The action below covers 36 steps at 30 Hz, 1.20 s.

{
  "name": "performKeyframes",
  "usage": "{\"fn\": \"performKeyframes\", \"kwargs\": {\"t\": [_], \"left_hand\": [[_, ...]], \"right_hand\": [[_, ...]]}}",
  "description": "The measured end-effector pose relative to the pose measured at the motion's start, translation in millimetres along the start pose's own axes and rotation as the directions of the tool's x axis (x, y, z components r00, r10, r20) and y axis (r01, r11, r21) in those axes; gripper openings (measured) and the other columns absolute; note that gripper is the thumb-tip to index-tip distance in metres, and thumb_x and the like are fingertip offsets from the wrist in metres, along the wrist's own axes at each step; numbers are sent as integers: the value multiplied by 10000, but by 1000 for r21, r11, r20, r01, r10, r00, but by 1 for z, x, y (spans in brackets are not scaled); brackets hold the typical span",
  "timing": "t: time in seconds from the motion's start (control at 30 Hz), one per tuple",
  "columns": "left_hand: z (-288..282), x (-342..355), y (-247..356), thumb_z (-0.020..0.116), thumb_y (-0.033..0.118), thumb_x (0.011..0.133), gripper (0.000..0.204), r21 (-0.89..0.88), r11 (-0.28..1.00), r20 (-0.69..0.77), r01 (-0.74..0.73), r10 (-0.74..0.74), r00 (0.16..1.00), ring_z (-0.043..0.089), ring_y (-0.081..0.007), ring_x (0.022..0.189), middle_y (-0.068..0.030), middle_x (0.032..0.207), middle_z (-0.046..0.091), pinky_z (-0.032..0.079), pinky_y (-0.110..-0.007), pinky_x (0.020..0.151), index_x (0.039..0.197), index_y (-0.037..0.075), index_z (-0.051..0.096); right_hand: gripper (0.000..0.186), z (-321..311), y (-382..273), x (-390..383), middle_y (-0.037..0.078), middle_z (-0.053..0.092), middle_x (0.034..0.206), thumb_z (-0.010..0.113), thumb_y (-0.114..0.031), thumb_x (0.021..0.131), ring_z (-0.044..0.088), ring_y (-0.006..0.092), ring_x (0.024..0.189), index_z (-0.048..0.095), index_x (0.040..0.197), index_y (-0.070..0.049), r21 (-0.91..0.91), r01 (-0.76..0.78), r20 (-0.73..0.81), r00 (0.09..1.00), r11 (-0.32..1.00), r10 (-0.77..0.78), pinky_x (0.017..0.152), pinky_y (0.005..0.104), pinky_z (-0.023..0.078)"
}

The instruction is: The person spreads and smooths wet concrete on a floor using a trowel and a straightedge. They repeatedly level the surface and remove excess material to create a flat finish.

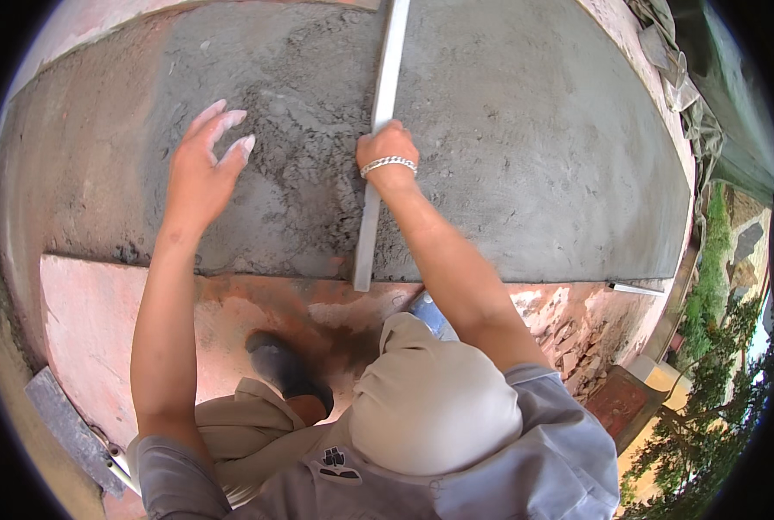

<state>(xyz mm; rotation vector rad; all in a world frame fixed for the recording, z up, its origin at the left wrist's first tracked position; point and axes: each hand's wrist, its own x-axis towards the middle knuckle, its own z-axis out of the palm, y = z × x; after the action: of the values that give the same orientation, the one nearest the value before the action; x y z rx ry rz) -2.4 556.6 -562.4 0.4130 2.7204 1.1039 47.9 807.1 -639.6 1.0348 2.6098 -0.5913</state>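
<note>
My right hand (pixel 389 156), with a chain bracelet at its wrist, grips a long pale metal screed bar (pixel 367 238). The bar crosses a bed of wet grey mortar (pixel 525 165), its near end overlapping the pinkish slab edge. Right of the bar the mortar looks fairly smooth; rough, lumpy mortar (pixel 287 130) lies on its left. Over the left part of the bed hangs my left hand (pixel 205 160), fingers apart and whitened with residue, holding nothing.
A dark boot (pixel 287 368) stands on the pinkish slab (pixel 92 303). A short metal strip (pixel 636 289) lies by the mortar's near right edge. Broken reddish pieces (pixel 573 347) are at right, and a grey board (pixel 71 425) lies lower left. Dark green sheeting (pixel 733 104) hangs far right.
</note>
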Motion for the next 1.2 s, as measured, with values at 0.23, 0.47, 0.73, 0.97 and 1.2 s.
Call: {"fn": "performKeyframes", "kwargs": {"t": [0.23,0.47,0.73,0.97,1.2], "left_hand": [[27,13,36,690,187,890,362,42,997,96,-60,56,994,520,-360,1299,-170,1431,528,418,-405,1069,1230,66,656],[36,19,39,690,159,887,366,60,994,111,-88,81,991,536,-372,1274,-184,1422,530,437,-414,1043,1232,47,643],[55,29,39,689,144,886,375,33,999,128,-17,13,992,524,-333,1303,-138,1439,530,425,-399,1060,1249,62,638],[66,42,46,691,160,884,357,42,998,132,-52,46,990,519,-369,1292,-175,1417,535,432,-409,1055,1221,49,648],[66,44,65,692,159,882,354,43,994,154,-104,97,983,520,-376,1285,-182,1420,529,429,-414,1058,1218,57,649]], "right_hand": [[535,-14,4,2,306,613,1133,670,-357,878,624,444,1082,566,1143,96,129,90,109,989,988,-104,941,466,521],[297,-74,142,45,164,720,996,679,-319,902,678,340,956,714,1076,-81,127,292,13,955,948,-296,844,426,532],[256,-60,171,39,133,725,956,764,-312,843,686,303,918,693,952,-91,-98,75,205,977,992,-54,809,419,537],[353,-68,156,44,127,730,964,801,-357,805,693,310,928,672,973,-74,-218,-52,233,967,975,103,783,417,539],[386,-80,145,49,141,726,1018,768,-377,841,700,310,961,661,1062,-79,-334,41,292,954,942,62,819,416,554]]}}
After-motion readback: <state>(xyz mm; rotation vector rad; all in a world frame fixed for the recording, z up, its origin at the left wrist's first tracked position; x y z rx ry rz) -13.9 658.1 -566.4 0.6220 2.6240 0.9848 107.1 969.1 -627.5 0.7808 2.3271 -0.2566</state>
